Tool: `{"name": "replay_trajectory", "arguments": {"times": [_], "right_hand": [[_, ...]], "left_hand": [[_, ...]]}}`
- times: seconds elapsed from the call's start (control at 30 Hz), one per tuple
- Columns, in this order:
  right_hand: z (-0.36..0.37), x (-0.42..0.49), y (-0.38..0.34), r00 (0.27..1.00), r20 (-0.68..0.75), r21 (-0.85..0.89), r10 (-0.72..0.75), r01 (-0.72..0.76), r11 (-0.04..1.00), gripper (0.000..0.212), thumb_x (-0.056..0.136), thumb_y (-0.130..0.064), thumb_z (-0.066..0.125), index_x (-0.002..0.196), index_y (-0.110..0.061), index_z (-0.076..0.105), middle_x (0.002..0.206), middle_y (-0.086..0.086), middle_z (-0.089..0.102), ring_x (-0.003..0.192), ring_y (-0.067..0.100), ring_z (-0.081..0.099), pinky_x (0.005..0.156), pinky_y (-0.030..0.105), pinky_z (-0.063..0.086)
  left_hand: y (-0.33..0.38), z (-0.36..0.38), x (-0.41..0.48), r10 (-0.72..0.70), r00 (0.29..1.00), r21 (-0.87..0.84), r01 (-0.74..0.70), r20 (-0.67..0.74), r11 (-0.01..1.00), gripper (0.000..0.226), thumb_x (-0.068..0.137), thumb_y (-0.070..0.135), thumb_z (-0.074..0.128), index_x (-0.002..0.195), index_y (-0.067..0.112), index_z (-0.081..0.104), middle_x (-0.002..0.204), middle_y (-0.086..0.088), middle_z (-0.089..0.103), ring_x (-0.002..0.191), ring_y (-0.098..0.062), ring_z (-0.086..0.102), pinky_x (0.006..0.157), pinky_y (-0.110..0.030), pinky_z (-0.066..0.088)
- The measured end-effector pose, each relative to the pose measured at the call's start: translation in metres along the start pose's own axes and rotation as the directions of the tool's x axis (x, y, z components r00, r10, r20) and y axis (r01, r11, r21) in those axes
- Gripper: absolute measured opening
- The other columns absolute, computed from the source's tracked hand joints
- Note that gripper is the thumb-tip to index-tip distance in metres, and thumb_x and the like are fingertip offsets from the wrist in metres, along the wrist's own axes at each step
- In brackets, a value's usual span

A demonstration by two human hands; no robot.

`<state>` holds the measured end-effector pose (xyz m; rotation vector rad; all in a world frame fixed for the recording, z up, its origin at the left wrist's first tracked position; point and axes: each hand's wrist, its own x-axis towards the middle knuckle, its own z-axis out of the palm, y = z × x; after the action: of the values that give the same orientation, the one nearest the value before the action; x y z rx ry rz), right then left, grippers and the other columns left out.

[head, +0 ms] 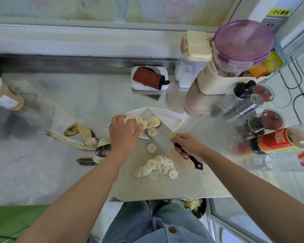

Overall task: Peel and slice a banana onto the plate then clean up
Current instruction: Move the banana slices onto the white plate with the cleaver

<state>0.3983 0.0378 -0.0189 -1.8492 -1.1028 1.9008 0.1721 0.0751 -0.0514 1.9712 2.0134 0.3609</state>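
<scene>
Near the front edge of the counter [42, 172] lay a pale cutting board [182, 186]. On it sat a heap of banana slices [156, 167]. They were thin, round and creamy white, and leaned on each other like fallen coins. One slice lay alone a bit farther back on the board. Just behind the board stood a white plate [174, 118].

The right hand [188, 146] held the black handle of a big knife [161, 140], with its fingers wrapped tight round it. The wide shiny blade reached out over the plate, and more slices sat on it. The left hand [122, 133] was on those slices, its fingers bent and close together. I could not tell if they pinched or just pushed.

The banana peel [84, 139], yellow with dark ends, lay open on the counter toward its left side.
</scene>
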Motion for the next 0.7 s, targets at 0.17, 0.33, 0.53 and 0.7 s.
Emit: {"name": "replay_trajectory", "arguments": {"times": [0.17, 0.33, 0.53, 0.7], "right_hand": [[0.002, -0.001, -0.004, 0.999, -0.035, -0.01, -0.012, 0.012, 1.0, 0.019, 0.097, -0.017, 0.043, 0.079, -0.013, 0.039, 0.054, 0.002, 0.04, 0.037, 0.013, 0.028, 0.038, 0.02, 0.022], [0.001, -0.007, -0.004, 0.996, -0.082, -0.022, -0.025, 0.023, 0.999, 0.023, 0.098, -0.016, 0.042, 0.075, -0.014, 0.039, 0.054, 0.001, 0.041, 0.037, 0.012, 0.029, 0.038, 0.02, 0.022], [-0.001, -0.016, -0.001, 0.993, -0.114, -0.024, -0.012, 0.009, 1.0, 0.021, 0.098, -0.017, 0.042, 0.077, -0.013, 0.041, 0.054, 0.001, 0.042, 0.037, 0.012, 0.029, 0.039, 0.021, 0.023], [-0.004, -0.022, 0.0, 0.998, -0.062, -0.035, 0.016, -0.018, 0.999, 0.016, 0.097, -0.018, 0.042, 0.082, -0.012, 0.043, 0.053, 0.0, 0.041, 0.038, 0.013, 0.028, 0.039, 0.022, 0.021]], "left_hand": [[0.004, -0.002, 0.007, 0.046, 0.999, -0.124, -0.045, 0.006, 0.991, 0.04, 0.086, 0.033, 0.065, 0.119, 0.01, 0.059, 0.124, -0.006, 0.055, 0.114, -0.025, 0.047, 0.092, -0.037, 0.041], [0.001, 0.005, 0.007, 0.111, 0.989, -0.109, -0.1, 0.101, 0.989, 0.041, 0.087, 0.023, 0.065, 0.125, 0.01, 0.058, 0.132, -0.006, 0.052, 0.12, -0.024, 0.047, 0.1, -0.038, 0.042], [0.0, 0.001, 0.007, 0.227, 0.974, -0.018, -0.226, 0.028, 0.974, 0.037, 0.088, 0.026, 0.063, 0.121, 0.011, 0.062, 0.13, -0.007, 0.056, 0.121, -0.027, 0.047, 0.101, -0.04, 0.039], [0.015, 0.003, 0.011, 0.397, 0.913, 0.04, -0.402, 0.097, 0.915, 0.044, 0.097, 0.024, 0.045, 0.14, 0.015, 0.044, 0.148, -0.002, 0.04, 0.14, -0.025, 0.028, 0.111, -0.041, 0.026]]}}
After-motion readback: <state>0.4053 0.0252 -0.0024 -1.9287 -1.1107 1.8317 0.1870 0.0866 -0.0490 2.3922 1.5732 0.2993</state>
